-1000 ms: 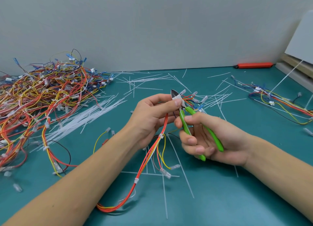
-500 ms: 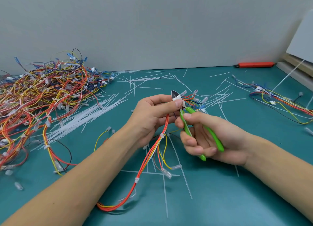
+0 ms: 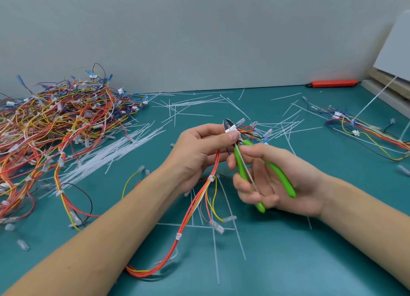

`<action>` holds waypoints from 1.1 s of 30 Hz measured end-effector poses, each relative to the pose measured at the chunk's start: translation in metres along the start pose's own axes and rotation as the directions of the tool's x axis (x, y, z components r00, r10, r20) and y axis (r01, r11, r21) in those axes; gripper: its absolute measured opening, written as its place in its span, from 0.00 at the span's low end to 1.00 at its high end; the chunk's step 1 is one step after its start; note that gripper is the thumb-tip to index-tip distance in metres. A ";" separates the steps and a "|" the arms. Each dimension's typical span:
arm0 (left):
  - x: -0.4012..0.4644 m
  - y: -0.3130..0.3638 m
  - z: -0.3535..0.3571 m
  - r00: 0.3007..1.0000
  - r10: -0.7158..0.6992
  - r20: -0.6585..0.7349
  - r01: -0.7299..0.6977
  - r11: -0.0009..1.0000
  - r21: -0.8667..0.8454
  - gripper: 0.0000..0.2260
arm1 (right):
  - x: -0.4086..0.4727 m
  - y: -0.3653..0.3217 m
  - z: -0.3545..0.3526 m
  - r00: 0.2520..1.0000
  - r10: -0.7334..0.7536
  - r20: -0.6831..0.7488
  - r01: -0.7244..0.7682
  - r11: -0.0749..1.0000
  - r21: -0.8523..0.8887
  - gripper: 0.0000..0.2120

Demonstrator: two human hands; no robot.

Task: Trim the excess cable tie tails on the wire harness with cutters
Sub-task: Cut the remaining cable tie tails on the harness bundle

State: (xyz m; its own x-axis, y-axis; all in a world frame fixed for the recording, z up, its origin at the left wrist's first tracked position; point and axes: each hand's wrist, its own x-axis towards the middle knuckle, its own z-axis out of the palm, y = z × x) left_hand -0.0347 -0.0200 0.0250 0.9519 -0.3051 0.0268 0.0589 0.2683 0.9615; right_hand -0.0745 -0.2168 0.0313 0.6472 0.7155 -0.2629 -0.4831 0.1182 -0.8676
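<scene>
My left hand [image 3: 199, 149] grips a red, orange and yellow wire harness [image 3: 195, 202] near its top end, thumb pressed on a white cable tie head. My right hand [image 3: 270, 180] holds green-handled cutters [image 3: 266, 169]. Their steel jaws [image 3: 228, 125] sit at that tie, just above my left thumb. The handles are spread apart in my palm. A thin white tie tail [image 3: 246, 169] runs down along the left handle across my right fingers. The harness hangs down to the teal table [image 3: 288, 262] and loops near my left forearm.
A big heap of wire harnesses [image 3: 55, 127] fills the left side. Loose white cable ties and cut tails [image 3: 115, 153] are scattered over the middle. Another harness [image 3: 366, 131] lies at the right. An orange tool [image 3: 332, 83] lies by the back wall.
The cutter handles have spread wider in my right hand. A white tie tail now lies along the left handle. My left hand has stayed where it was.
</scene>
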 end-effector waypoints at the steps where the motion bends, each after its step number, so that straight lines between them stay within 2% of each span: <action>1: 0.000 0.000 0.000 1.000 0.004 -0.007 -0.004 1.000 -0.004 0.16 | 0.000 0.000 0.000 1.000 -0.003 -0.020 0.003 1.000 -0.008 0.13; 4: 0.000 0.001 0.000 1.000 0.002 -0.016 -0.002 1.000 -0.004 0.20 | 0.001 0.001 0.000 0.998 -0.007 -0.061 0.005 0.999 -0.033 0.11; 7: 0.000 0.001 0.002 1.000 -0.001 -0.005 0.001 1.000 -0.007 0.16 | 0.002 0.002 0.003 0.997 -0.014 -0.079 0.013 1.000 -0.022 0.11; 12: -0.001 0.003 0.001 1.000 -0.020 0.006 0.020 1.000 0.016 0.12 | 0.002 0.002 0.007 0.998 -0.015 -0.061 0.012 0.999 -0.047 0.21; 17: -0.002 0.003 -0.001 0.999 -0.018 0.033 0.017 0.999 0.030 0.04 | 0.001 0.002 0.005 0.998 -0.015 -0.060 0.012 0.999 -0.053 0.20; 21: -0.002 0.004 -0.001 0.999 -0.020 0.031 0.019 0.999 0.026 0.09 | 0.001 0.001 0.003 0.995 -0.016 -0.099 0.006 0.995 -0.096 0.14; 24: -0.002 0.005 0.000 0.999 -0.028 0.020 0.027 0.999 0.019 0.15 | 0.001 0.000 0.002 0.992 -0.002 -0.129 -0.015 0.991 -0.132 0.13; 26: -0.002 0.004 0.001 0.999 -0.026 0.025 0.025 0.999 0.022 0.16 | 0.001 0.000 0.002 0.993 0.001 -0.122 -0.016 0.993 -0.119 0.13; 29: -0.002 0.004 0.000 0.999 -0.028 0.029 0.027 0.999 0.018 0.09 | 0.001 0.001 0.003 0.998 0.007 -0.067 -0.012 0.997 -0.072 0.18; 33: -0.004 0.004 0.000 0.999 -0.026 0.038 0.026 1.000 0.013 0.09 | 0.000 -0.001 0.003 0.999 0.014 -0.032 -0.017 0.997 -0.079 0.24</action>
State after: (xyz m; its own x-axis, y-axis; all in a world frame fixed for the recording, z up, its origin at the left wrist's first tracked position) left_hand -0.0380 -0.0183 0.0284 0.9379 -0.3467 0.0118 0.0798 0.2486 0.9653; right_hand -0.0761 -0.2150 0.0336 0.6589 0.6946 -0.2887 -0.4456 0.0512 -0.8938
